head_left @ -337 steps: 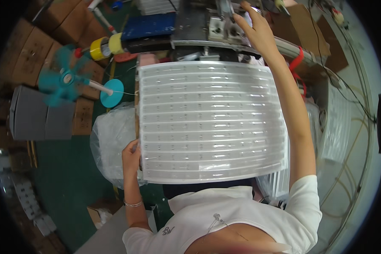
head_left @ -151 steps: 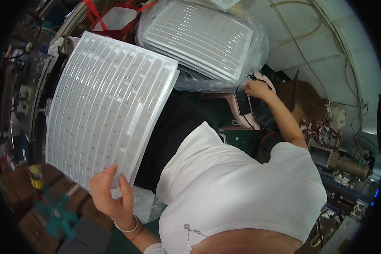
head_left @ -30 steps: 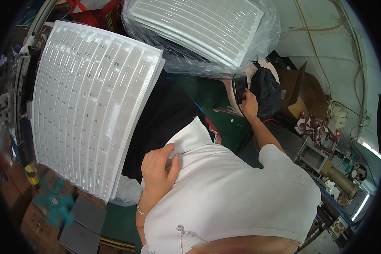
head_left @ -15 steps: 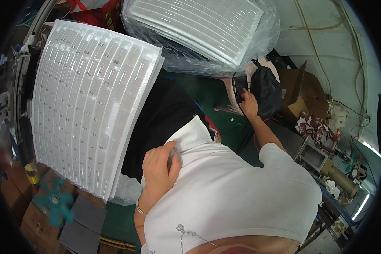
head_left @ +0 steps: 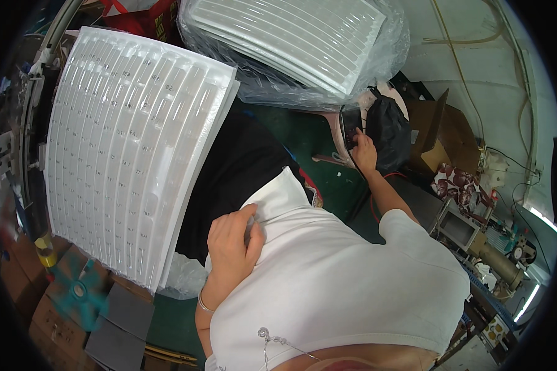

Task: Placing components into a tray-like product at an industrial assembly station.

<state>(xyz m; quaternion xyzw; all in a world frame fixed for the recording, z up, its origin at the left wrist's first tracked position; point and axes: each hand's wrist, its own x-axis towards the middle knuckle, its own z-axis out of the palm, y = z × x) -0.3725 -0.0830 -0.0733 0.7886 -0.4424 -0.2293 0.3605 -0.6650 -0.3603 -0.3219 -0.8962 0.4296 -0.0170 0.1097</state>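
Observation:
My left hand [head_left: 231, 243] rests on the lower front of my white shirt [head_left: 328, 266], its fingers loosely bent and its thumb apart, with nothing visible in it. Off to the right, my right hand [head_left: 364, 153] reaches out over a pink stool or chair [head_left: 336, 132]. Its fingertips touch a dark flat object [head_left: 351, 119] with a phone-like shape, lying beside a black bag [head_left: 387, 133]. To my left leans a stack of white trays [head_left: 136, 154] holding rows of clear tubular pieces with small dark markings.
More white trays [head_left: 291, 40] lie in clear plastic wrap ahead. A teal fan [head_left: 78, 289] stands at the lower left near cardboard boxes [head_left: 56, 321]. An open carton [head_left: 445, 136] sits beyond the black bag, with cluttered equipment [head_left: 458, 226] at the right.
The fan's blades have turned. My right hand's fingers have shifted very slightly at the dark object; my left hand stays on the shirt.

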